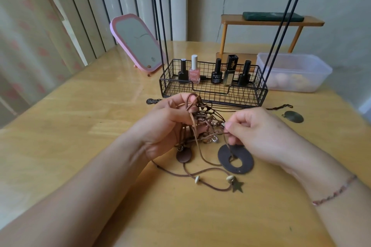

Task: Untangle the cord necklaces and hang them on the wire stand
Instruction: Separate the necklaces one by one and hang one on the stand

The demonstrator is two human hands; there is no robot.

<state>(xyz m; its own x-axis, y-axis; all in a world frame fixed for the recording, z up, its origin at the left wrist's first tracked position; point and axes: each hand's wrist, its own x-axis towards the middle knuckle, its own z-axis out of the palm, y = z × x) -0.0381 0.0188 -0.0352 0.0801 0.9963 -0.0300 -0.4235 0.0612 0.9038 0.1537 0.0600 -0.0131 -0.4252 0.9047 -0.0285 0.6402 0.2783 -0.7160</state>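
My left hand (pixel 170 124) grips tangled cord necklaces (pixel 202 124); right hand (pixel 259 132) pinches one strand. Nothing visibly hung on wire stand (pixel 212 86); untangling barely begun.

One head-worn camera looks forward and down, close over the table (pixel 60 126), facing the far wall.

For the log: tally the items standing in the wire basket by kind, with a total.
Black nail polish bottles: 3
Pink nail polish bottle: 1
Black and gold tube: 1
Total in the wire basket: 5
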